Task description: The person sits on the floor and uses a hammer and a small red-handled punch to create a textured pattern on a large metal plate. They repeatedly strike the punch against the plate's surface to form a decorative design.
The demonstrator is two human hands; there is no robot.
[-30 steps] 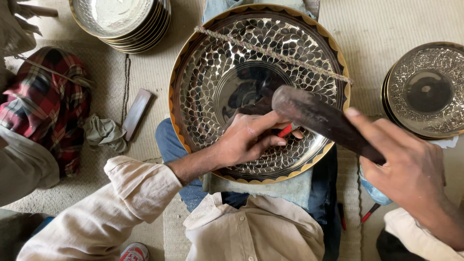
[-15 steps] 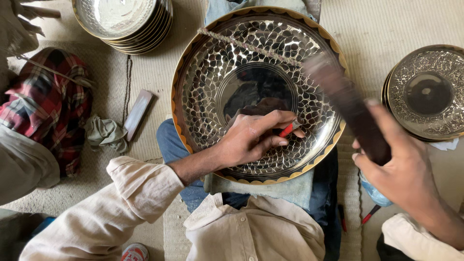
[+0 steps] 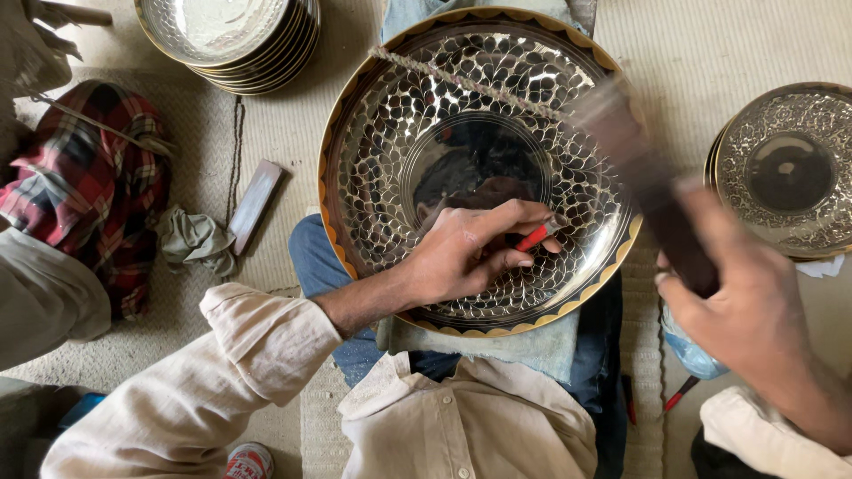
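While the large engraved metal tray [image 3: 417, 168] rests on the lap, I log the following from the head view.

Left hand [image 3: 466, 253]: lies on the tray's lower inner wall, fingers pinched together on a small red-handled tool [image 3: 535, 237], its tip set against the patterned metal.

Right hand [image 3: 745, 306]: closed around the lower end of a dark wooden mallet [image 3: 652, 191], which is raised over the tray's right rim and blurred; its head is hard to make out.

Tray: round, silver, scale-patterned wall, plain mirror centre, gold scalloped rim; a thin rod [image 3: 461, 84] lies slantwise across its upper part. A pale cloth [image 3: 524, 341] sits under its near edge.

Surroundings: stack of metal plates [image 3: 226, 35] at upper left; ornate dish [image 3: 785, 168] at right, apart from the tray; flat wooden block [image 3: 256, 204] and crumpled rag [image 3: 195, 239] on the mat to the left; red plaid fabric [image 3: 98, 177] at far left.
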